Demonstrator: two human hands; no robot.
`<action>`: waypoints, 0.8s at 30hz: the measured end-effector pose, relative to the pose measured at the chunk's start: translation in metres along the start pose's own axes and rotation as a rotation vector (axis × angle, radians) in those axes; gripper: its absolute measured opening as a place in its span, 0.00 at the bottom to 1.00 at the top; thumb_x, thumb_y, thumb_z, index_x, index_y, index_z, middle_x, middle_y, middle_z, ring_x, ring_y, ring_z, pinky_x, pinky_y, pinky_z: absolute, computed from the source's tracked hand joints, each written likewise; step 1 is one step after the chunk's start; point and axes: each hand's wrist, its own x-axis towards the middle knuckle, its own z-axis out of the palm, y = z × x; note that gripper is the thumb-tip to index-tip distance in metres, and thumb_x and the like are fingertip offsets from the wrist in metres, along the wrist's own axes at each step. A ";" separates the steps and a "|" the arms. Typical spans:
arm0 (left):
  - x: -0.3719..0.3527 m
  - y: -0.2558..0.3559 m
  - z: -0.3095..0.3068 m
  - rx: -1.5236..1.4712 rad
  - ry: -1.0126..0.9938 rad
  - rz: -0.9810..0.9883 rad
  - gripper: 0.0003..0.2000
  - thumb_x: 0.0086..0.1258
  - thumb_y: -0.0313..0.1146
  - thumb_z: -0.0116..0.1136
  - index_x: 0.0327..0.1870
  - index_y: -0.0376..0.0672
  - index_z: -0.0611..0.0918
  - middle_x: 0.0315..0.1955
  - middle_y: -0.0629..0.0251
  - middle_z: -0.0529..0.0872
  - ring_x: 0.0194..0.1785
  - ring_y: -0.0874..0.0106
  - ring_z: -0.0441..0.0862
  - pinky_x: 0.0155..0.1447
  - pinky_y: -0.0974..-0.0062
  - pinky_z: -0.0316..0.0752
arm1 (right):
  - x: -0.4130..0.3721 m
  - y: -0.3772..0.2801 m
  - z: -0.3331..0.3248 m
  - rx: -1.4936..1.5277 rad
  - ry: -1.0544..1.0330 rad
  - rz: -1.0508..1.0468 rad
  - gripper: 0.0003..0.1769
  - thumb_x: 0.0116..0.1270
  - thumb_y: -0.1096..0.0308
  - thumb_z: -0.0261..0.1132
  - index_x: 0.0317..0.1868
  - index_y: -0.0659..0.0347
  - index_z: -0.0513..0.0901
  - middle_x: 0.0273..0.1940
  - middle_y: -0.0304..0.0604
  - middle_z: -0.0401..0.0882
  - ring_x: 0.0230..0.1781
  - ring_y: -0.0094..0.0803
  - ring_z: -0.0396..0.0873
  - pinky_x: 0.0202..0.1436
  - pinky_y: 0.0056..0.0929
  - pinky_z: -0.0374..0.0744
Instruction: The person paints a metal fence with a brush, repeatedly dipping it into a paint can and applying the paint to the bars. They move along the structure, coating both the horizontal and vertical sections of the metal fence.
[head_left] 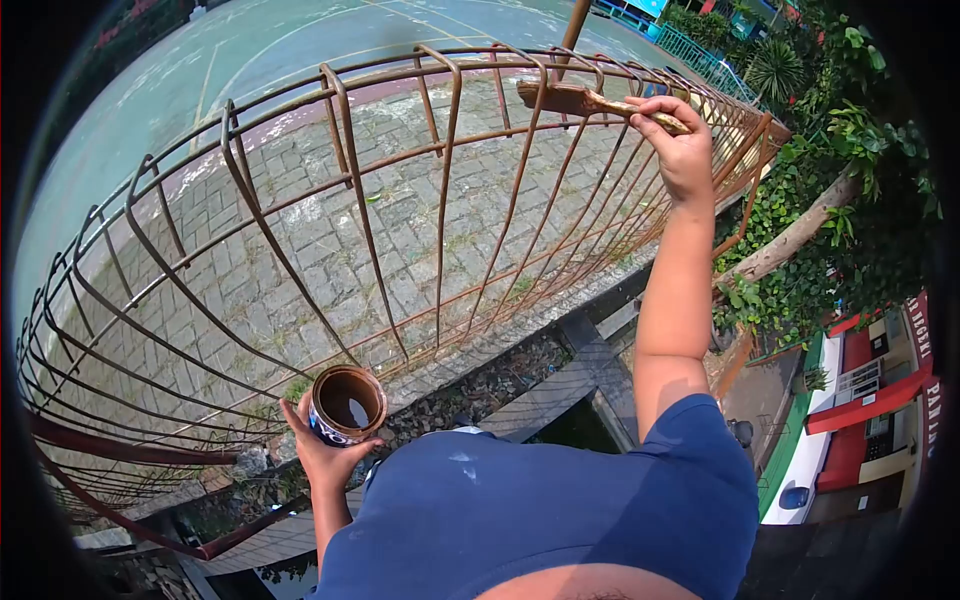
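Observation:
My right hand (682,150) is raised at the upper right, its fingers closed round the handle of a paintbrush (570,100). The brush lies nearly level, its brown bristle end pointing left and overlapping a bar near the top of the wire fence (445,190); whether it touches the metal I cannot tell. Low and to the left, my left hand (335,460) is wrapped round an open paint can (347,402), held upright close to the lower fence. Brown paint coats the can's inside and rim, with a shiny liquid surface within.
Beyond the fence are grey paving (400,230) and a green court (290,50). A drain with concrete beams (530,400) runs along the fence's foot. A tree trunk (795,235) and leafy plants stand at the right, with a red and white building (870,400) below.

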 end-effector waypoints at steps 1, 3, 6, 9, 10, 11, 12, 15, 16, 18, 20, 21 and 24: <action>-0.001 -0.001 0.000 0.016 0.005 0.004 0.83 0.30 0.55 0.90 0.83 0.48 0.32 0.70 0.49 0.73 0.70 0.56 0.77 0.74 0.58 0.72 | 0.015 0.004 -0.004 0.049 -0.062 0.040 0.07 0.67 0.82 0.70 0.43 0.65 0.84 0.49 0.49 0.88 0.53 0.35 0.85 0.60 0.31 0.83; -0.001 -0.004 0.001 0.046 0.025 0.012 0.83 0.30 0.56 0.89 0.83 0.48 0.33 0.70 0.49 0.73 0.70 0.55 0.77 0.74 0.58 0.72 | 0.035 0.009 0.000 0.211 -0.120 0.190 0.07 0.66 0.81 0.71 0.44 0.66 0.85 0.48 0.47 0.88 0.46 0.31 0.88 0.54 0.29 0.88; -0.004 -0.008 0.005 0.017 0.069 0.016 0.83 0.29 0.57 0.89 0.83 0.46 0.33 0.70 0.49 0.74 0.69 0.55 0.78 0.73 0.57 0.72 | 0.045 0.019 0.017 0.178 -0.062 0.246 0.06 0.66 0.80 0.71 0.43 0.67 0.85 0.45 0.47 0.88 0.44 0.30 0.88 0.52 0.28 0.89; -0.004 -0.003 0.012 -0.045 0.109 0.006 0.83 0.29 0.57 0.89 0.83 0.45 0.34 0.69 0.49 0.75 0.68 0.55 0.79 0.73 0.58 0.72 | 0.035 0.006 0.018 0.163 0.001 0.133 0.06 0.66 0.82 0.70 0.43 0.69 0.84 0.45 0.47 0.88 0.44 0.32 0.88 0.53 0.30 0.89; -0.005 -0.001 0.013 -0.034 0.114 -0.006 0.83 0.29 0.57 0.89 0.83 0.45 0.34 0.69 0.49 0.76 0.68 0.55 0.79 0.73 0.58 0.72 | 0.031 0.005 0.021 0.125 0.017 0.121 0.06 0.66 0.83 0.70 0.43 0.68 0.84 0.46 0.49 0.88 0.46 0.33 0.87 0.54 0.31 0.88; -0.007 0.002 0.014 -0.022 0.116 -0.020 0.83 0.30 0.57 0.89 0.83 0.45 0.35 0.68 0.49 0.76 0.68 0.55 0.79 0.73 0.58 0.72 | 0.028 0.011 0.023 0.094 0.014 0.050 0.06 0.66 0.82 0.71 0.43 0.68 0.85 0.47 0.48 0.88 0.49 0.33 0.87 0.56 0.30 0.86; -0.007 0.004 0.015 0.010 0.114 -0.011 0.82 0.29 0.56 0.89 0.83 0.45 0.35 0.68 0.49 0.77 0.68 0.55 0.79 0.73 0.57 0.73 | 0.023 0.005 0.028 -0.021 -0.007 -0.044 0.05 0.67 0.82 0.71 0.42 0.68 0.85 0.48 0.48 0.88 0.50 0.32 0.86 0.57 0.29 0.84; -0.005 0.010 0.019 0.070 0.083 -0.029 0.84 0.27 0.57 0.89 0.83 0.42 0.35 0.68 0.48 0.75 0.68 0.55 0.79 0.73 0.58 0.72 | 0.008 -0.015 0.036 -0.434 -0.078 -0.341 0.06 0.62 0.84 0.71 0.38 0.64 0.88 0.45 0.48 0.90 0.50 0.35 0.88 0.57 0.30 0.82; -0.003 0.010 0.021 0.097 0.087 -0.009 0.83 0.27 0.57 0.89 0.83 0.43 0.35 0.67 0.48 0.76 0.68 0.54 0.79 0.73 0.58 0.73 | 0.004 -0.014 0.040 -0.457 -0.085 -0.358 0.07 0.61 0.84 0.71 0.37 0.64 0.88 0.45 0.48 0.91 0.49 0.36 0.88 0.57 0.31 0.82; -0.001 0.011 0.025 0.151 0.088 0.031 0.83 0.28 0.55 0.90 0.83 0.44 0.36 0.66 0.49 0.79 0.68 0.51 0.79 0.72 0.57 0.74 | 0.002 -0.010 0.037 -0.517 -0.181 -0.380 0.07 0.59 0.84 0.71 0.37 0.64 0.89 0.44 0.48 0.91 0.49 0.38 0.89 0.56 0.33 0.82; 0.000 0.010 0.030 0.161 0.063 0.023 0.83 0.27 0.55 0.90 0.83 0.44 0.36 0.66 0.48 0.78 0.68 0.51 0.79 0.72 0.57 0.74 | 0.002 -0.008 0.025 -0.433 -0.292 -0.253 0.08 0.58 0.84 0.72 0.37 0.64 0.88 0.44 0.49 0.91 0.50 0.38 0.88 0.57 0.34 0.82; 0.001 0.010 0.032 0.168 0.052 0.021 0.83 0.27 0.54 0.90 0.83 0.44 0.36 0.67 0.48 0.78 0.68 0.51 0.79 0.72 0.57 0.74 | 0.003 -0.008 0.018 -0.389 -0.344 -0.191 0.08 0.58 0.84 0.72 0.36 0.65 0.88 0.44 0.49 0.91 0.50 0.38 0.88 0.57 0.34 0.82; 0.003 0.013 0.040 0.125 0.057 0.032 0.84 0.25 0.53 0.90 0.83 0.45 0.36 0.67 0.48 0.78 0.68 0.51 0.79 0.73 0.56 0.73 | 0.000 0.006 0.005 -0.257 -0.226 -0.178 0.07 0.59 0.85 0.72 0.35 0.65 0.88 0.46 0.48 0.90 0.51 0.37 0.88 0.57 0.34 0.82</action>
